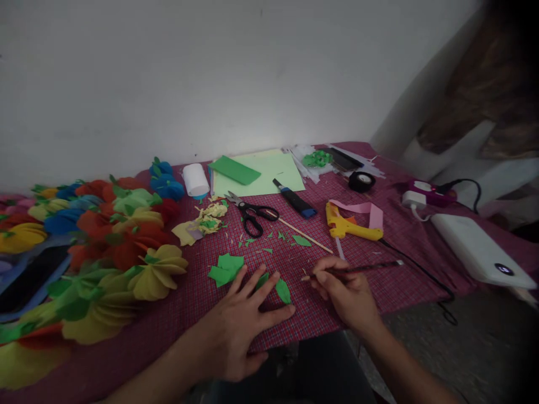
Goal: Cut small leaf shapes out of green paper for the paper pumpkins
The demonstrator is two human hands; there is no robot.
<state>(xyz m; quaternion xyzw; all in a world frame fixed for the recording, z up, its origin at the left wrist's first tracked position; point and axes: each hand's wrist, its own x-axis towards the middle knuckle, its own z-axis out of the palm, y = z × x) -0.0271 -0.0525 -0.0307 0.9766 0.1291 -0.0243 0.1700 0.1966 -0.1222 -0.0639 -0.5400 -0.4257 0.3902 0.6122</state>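
Now your left hand [240, 322] lies with fingers spread open, and the green paper leaf [283, 291] is between its index fingertip and its thumb tip, with long axis running from one toward the other. Your right hand [349, 294] grips the dark pencil [374, 266] with closed fingers, its tip toward this leaf, but the left is nearer.

From here I see leaf pieces [283, 290] green | pencil [374, 266] dark, white-ended | counter cloth [314, 317] red, finely checked in blue | glue gun [364, 231] yellow | strip [374, 214] pink | scissor handles [242, 206] black | paper balls [126, 241] red, yellow, blue, green | power bank [475, 247] white
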